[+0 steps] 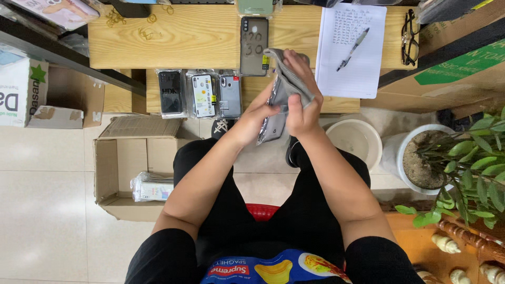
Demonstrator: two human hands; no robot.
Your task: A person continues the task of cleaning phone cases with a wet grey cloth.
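Cardboard box stood open on the tiled floor at the left, flaps out so its bundle of wrapped packets lay within reach; three bagged phone cases were laid in a row on the lower wooden shelf, faces up for sorting; a fourth bagged case lay alone on the wooden table above; left hand was closed on the lower part of a clear-sleeved phone case, held upright between the knees; right hand pinched its upper part together with a grey cloth, apparently for wiping; the case's face was hidden by fingers and cloth; further right lay a written sheet with a pen, then spectacles; a white bucket was partly masked by the forearm; a potted plant was cut off at the edge.
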